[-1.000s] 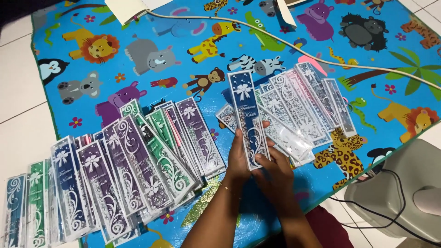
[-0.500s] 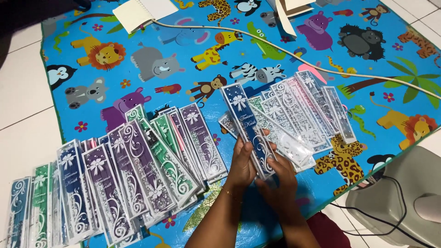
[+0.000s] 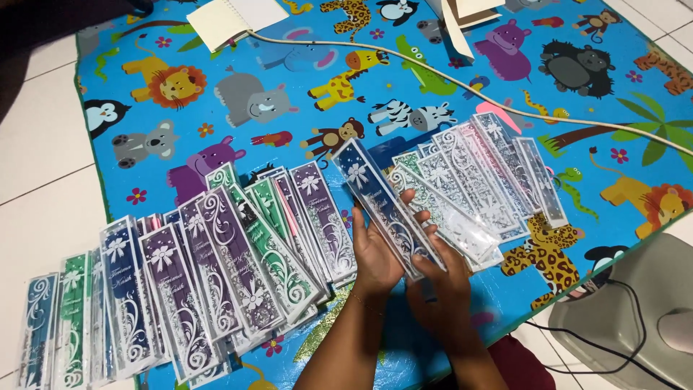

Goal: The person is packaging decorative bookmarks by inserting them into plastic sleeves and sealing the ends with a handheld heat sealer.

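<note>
- Two hands are holding one long, narrow packet [image 3: 386, 209], dark blue with white scrollwork and a bow, in a clear sleeve; it is lying slantwise across the palms, above the mat.
- The left hand [image 3: 375, 253] is cupping it from beneath, fingers curled up round its edge, while the right hand [image 3: 444, 285] is pressing down on its lower end with closed fingers.
- Since a second ago the packet is tilting further left and sitting lower in the hands (the sleeve seems to be getting worked at that end).
- Just right, a fan of pale clear sleeves [image 3: 476, 180] is lying; well left, the purple, green and blue packets [image 3: 216, 274] are overlapping in a long row.
- Everything is resting on a blue animal-print mat [image 3: 289, 94] over white floor tiles [image 3: 43, 195]; a cream cable [image 3: 433, 65] is crossing it, and a grey box [image 3: 635, 318] is sitting at lower right.
</note>
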